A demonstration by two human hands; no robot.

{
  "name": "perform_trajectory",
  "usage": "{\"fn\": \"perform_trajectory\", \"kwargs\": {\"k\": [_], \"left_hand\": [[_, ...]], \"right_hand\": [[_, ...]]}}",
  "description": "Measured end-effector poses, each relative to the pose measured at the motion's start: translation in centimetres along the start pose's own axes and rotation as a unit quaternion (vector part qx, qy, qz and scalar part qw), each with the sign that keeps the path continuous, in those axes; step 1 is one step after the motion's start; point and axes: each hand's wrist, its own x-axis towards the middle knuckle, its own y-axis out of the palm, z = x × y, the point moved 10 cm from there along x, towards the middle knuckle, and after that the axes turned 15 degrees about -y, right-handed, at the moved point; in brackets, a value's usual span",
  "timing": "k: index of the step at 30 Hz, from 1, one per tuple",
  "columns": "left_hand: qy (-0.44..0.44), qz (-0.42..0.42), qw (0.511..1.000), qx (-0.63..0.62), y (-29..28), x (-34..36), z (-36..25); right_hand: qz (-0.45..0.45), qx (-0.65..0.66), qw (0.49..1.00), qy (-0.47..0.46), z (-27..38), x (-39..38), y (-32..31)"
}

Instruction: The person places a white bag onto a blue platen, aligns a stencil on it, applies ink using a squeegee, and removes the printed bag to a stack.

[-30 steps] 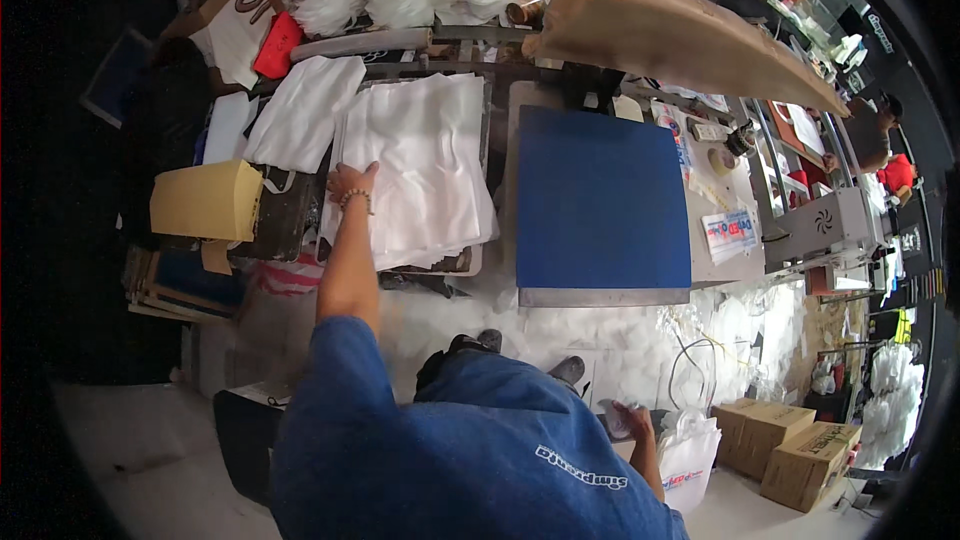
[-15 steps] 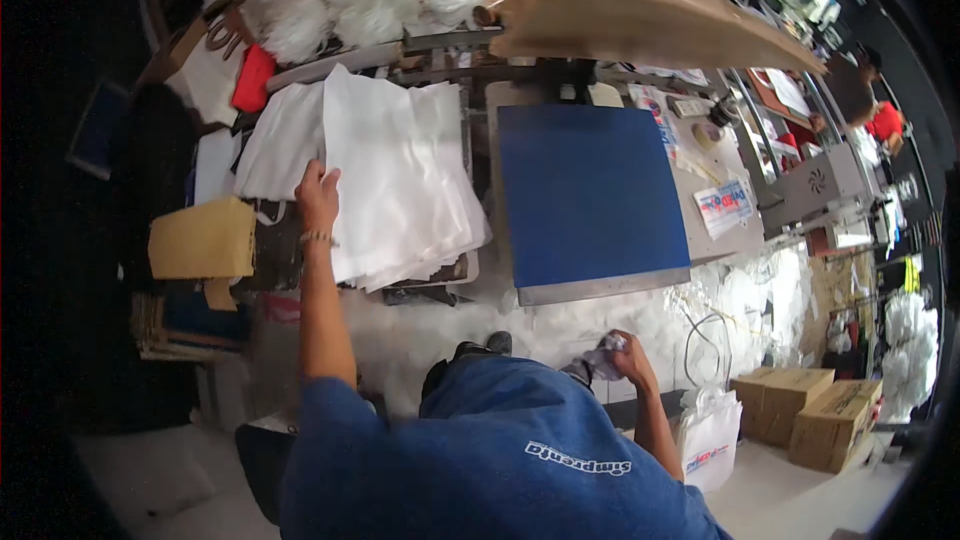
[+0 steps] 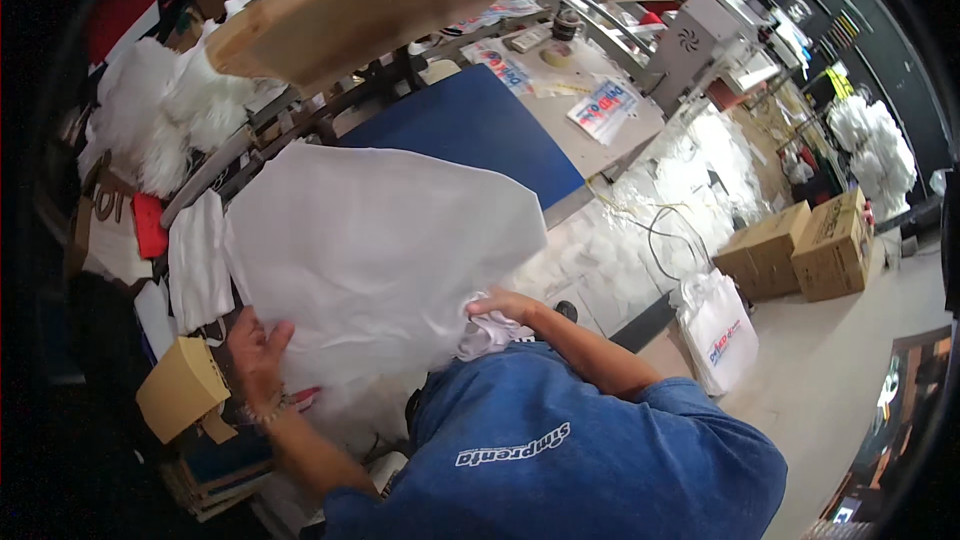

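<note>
White sheet [image 3: 380,240] is extending ahead of, and between, my hands. My left hand [image 3: 258,345], fingers spread, is sitting beside its edge; my right hand [image 3: 505,307] is clutching crumpled cloth [image 3: 488,332] — keeping that clear probably limits creasing.

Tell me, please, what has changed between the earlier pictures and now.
The right hand moved up and inward to the near edge of the white sheet, still holding the crumpled cloth. The sheet shifted right and now hides part of the blue pad. The left hand opened from its pinch, near the sheet's left edge. The view turned; the cardboard boxes stayed.
</note>
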Motion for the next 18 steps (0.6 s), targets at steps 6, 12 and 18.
{"fn": "perform_trajectory", "kwargs": {"k": [6, 12, 18], "left_hand": [[-0.054, 0.075, 0.982, -0.162, 8.7, 7.2, 9.2], [-0.109, 0.093, 0.971, -0.19, 21.5, 14.5, 14.6], [-0.081, -0.074, 0.988, -0.11, 22.8, 18.7, 16.1]], "right_hand": [[-0.056, 0.242, 0.966, 0.076, 9.4, -9.9, -1.7], [-0.276, -0.012, 0.958, -0.08, 11.2, -12.1, -10.5], [0.084, 0.456, 0.884, -0.057, 10.1, -12.0, -5.9]]}}
